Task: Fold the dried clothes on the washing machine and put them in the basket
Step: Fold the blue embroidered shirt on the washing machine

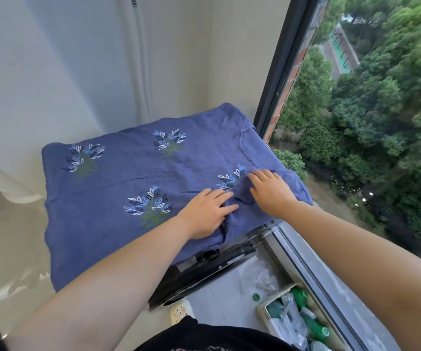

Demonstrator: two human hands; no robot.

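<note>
Two open hands lie on the blue shirt, which is spread over the top of the washing machine. The left grip presses flat with its fingers straight. The right grip rests just beside it, fingers apart and extended, clamped on nothing. Between them the cloth has bunched into a small ridge.

That ridge looks like the first risk: if a fold is made over it, the crease would likely get pressed in and the result would come out lopsided. Much of the shirt hangs over the machine's near-left edge, so a hard sideways sweep could drag the whole garment off onto the floor. The sleeve on the window side also sits at the machine's edge and may slip into the gap there.

No basket is in view, so where the folded shirt should go cannot be told from here. One open box stands on the floor by the window, holding green bottles and crumpled clear plastic bags; a green cap lies apart from it
</note>
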